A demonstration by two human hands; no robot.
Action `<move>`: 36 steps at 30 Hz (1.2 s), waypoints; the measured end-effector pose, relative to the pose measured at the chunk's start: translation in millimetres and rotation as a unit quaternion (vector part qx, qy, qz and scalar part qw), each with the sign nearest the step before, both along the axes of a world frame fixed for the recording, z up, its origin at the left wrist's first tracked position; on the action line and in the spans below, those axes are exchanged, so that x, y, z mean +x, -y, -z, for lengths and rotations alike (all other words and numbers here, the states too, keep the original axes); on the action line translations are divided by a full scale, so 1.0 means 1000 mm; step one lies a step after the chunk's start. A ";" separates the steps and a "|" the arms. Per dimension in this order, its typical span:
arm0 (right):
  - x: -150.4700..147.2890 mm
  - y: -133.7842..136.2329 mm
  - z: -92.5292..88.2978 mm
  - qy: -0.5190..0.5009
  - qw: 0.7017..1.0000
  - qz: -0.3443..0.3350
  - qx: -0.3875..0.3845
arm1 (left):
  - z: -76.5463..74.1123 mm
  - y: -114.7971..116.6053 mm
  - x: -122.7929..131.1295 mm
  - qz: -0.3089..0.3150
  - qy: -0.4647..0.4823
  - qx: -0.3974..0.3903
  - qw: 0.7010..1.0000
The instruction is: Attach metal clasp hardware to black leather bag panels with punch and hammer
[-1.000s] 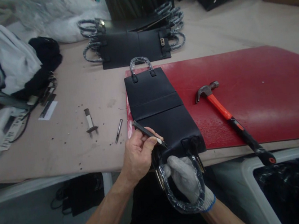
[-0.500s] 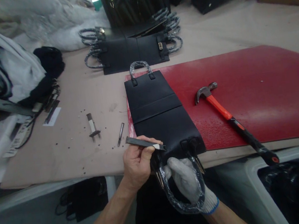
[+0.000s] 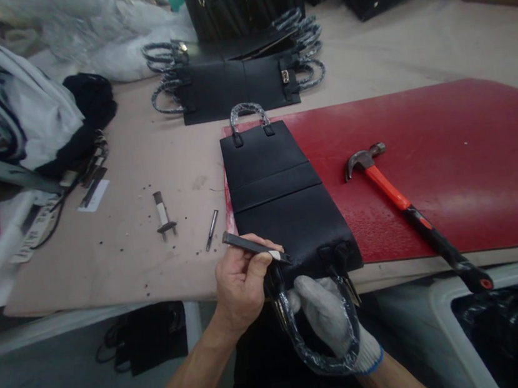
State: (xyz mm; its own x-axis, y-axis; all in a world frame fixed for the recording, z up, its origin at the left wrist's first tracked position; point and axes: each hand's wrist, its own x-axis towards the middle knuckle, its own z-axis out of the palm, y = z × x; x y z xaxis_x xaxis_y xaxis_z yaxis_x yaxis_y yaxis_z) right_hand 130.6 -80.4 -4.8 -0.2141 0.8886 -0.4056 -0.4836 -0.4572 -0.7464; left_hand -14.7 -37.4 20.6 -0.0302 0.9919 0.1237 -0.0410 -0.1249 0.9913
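A flat black leather bag piece [image 3: 280, 179] lies across the table's near edge, with plastic-wrapped handles at both ends. My left hand [image 3: 244, 281], bare, is closed around a dark steel punch [image 3: 250, 243] with a pale band near its tip. The punch slants, its tip close to the leather near the closer handle. My right hand [image 3: 322, 306], in a white knit glove, reaches through the wrapped near handle [image 3: 330, 368] and is closed on the bag's near edge. Part of its fingers is hidden.
A claw hammer [image 3: 398, 196] with an orange and black handle rests on the red mat [image 3: 473, 168]. Left of the bag lie a two-pronged punch [image 3: 162, 215] and a small metal rod [image 3: 212, 230]. More black bag pieces [image 3: 239, 89] are stacked behind; bins stand below the table edge.
The whole view has shifted slightly, so things appear a little further right. Both hands keep nearly the same hold and place on the bag, and the punch stays near the leather.
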 end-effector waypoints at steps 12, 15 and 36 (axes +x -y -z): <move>-0.002 0.005 0.005 0.019 1.000 0.001 -0.023 | 0.007 0.000 -0.005 0.007 -0.030 0.010 0.999; -0.003 0.006 0.007 0.026 0.999 0.007 -0.023 | 0.010 0.002 -0.008 0.008 -0.057 0.050 0.997; -0.003 0.003 0.004 0.060 0.998 0.000 -0.008 | 0.020 0.010 -0.008 0.011 -0.106 0.154 0.982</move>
